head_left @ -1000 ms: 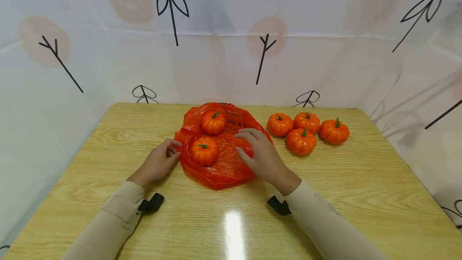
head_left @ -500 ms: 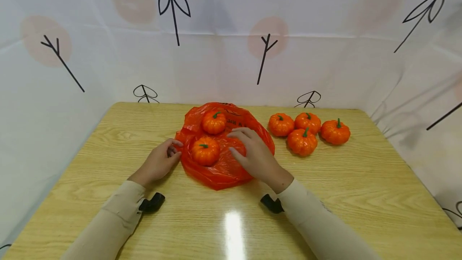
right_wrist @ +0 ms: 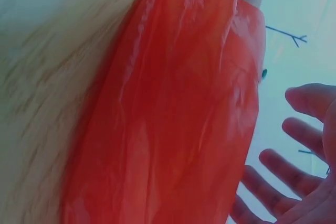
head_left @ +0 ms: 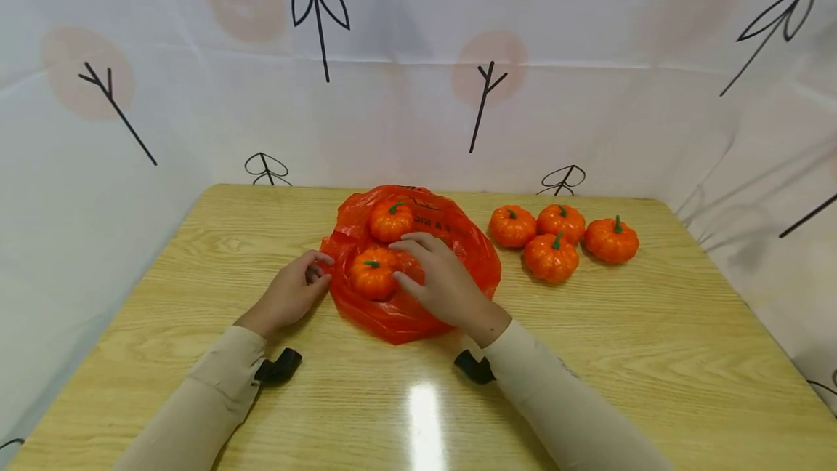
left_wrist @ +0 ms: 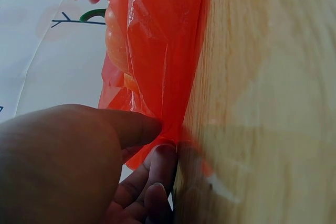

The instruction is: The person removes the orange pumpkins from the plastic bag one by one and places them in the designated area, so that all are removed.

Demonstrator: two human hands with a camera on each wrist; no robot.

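Observation:
A red plastic bag (head_left: 405, 322) lies spread on the wooden table with two small orange pumpkins in it, a front pumpkin (head_left: 369, 278) and a back pumpkin (head_left: 390, 224). At the bag's left edge, my left hand (head_left: 292, 293) pinches the plastic between thumb and fingers, as the left wrist view shows at the crumpled bag (left_wrist: 163, 66). My right hand (head_left: 441, 282) hovers over the bag, fingertips close to the right side of the front pumpkin. In the right wrist view, the fingers of that hand (right_wrist: 304, 166) are spread and hold nothing.
To the right of the bag, several more orange pumpkins (head_left: 551, 259) sit in a cluster on the table (head_left: 628, 340). Behind the table hangs a white patterned cloth (head_left: 392, 122). Black wrist-camera mounts (head_left: 280, 367) stick out from both sleeves.
My right hand has moved left across the bag, from its right part to beside the front pumpkin. The left hand stays at the bag's edge. The whole view has shifted slightly.

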